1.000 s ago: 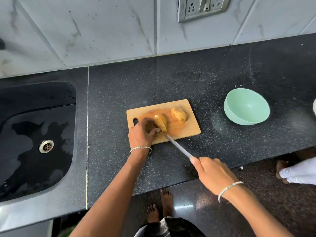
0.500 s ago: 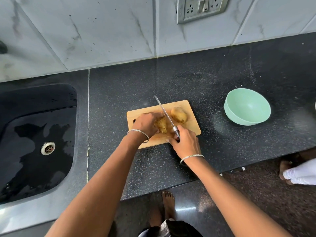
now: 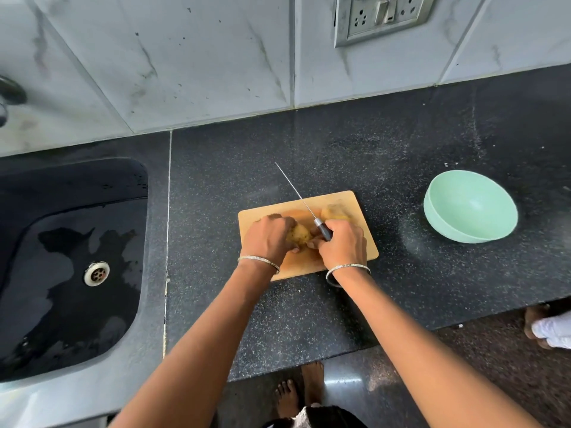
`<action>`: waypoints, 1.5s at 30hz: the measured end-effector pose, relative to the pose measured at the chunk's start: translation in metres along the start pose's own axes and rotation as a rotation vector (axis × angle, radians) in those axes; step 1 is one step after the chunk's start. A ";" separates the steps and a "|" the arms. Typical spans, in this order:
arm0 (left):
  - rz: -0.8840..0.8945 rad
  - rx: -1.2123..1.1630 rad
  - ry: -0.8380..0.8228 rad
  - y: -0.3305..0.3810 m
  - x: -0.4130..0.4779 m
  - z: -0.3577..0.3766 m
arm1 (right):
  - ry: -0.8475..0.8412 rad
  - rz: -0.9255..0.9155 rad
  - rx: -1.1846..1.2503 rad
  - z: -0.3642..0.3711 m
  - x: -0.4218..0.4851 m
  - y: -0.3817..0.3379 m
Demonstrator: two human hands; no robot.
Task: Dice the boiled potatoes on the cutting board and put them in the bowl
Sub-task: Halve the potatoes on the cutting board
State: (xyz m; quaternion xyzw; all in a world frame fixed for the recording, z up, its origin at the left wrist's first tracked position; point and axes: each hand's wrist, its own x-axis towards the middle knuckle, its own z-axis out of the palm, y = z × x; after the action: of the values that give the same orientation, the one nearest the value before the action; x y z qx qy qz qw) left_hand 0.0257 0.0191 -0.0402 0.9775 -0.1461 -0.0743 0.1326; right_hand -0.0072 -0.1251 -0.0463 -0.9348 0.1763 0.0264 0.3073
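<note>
A wooden cutting board (image 3: 361, 242) lies on the dark counter. My left hand (image 3: 267, 239) grips a yellow-brown boiled potato (image 3: 299, 234) in the board's middle. My right hand (image 3: 343, 245) presses against that potato from the right and is shut on a knife (image 3: 306, 208) by its dark handle. The thin blade points up and away to the left, past the board's far edge. A second potato (image 3: 335, 212) lies at the board's far right, partly hidden by my right hand. The mint green bowl (image 3: 469, 206) stands empty on the counter to the right.
A black sink (image 3: 71, 267) with a metal drain and water patches is on the left. A tiled wall with a socket plate (image 3: 383, 18) rises behind the counter. Another person's foot and white cloth (image 3: 550, 330) show at the right edge, below the counter front.
My right hand has come from off the counter's front edge onto the board with the knife. The blade has swung to point away from me. Both hands now close around the middle potato.
</note>
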 end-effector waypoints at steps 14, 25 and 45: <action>-0.334 -0.294 0.081 0.001 -0.004 0.001 | -0.012 -0.038 -0.001 -0.002 -0.001 -0.012; -0.264 -0.243 0.083 -0.001 -0.004 0.000 | -0.021 -0.044 -0.029 -0.005 0.004 -0.008; 0.038 -0.145 -0.016 -0.002 0.010 0.002 | -0.042 0.015 0.041 -0.006 -0.047 0.018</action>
State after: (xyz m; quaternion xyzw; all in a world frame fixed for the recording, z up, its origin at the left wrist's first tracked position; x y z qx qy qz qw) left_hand 0.0349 0.0178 -0.0443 0.9618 -0.1597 -0.0898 0.2032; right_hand -0.0575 -0.1273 -0.0441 -0.9262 0.1774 0.0447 0.3296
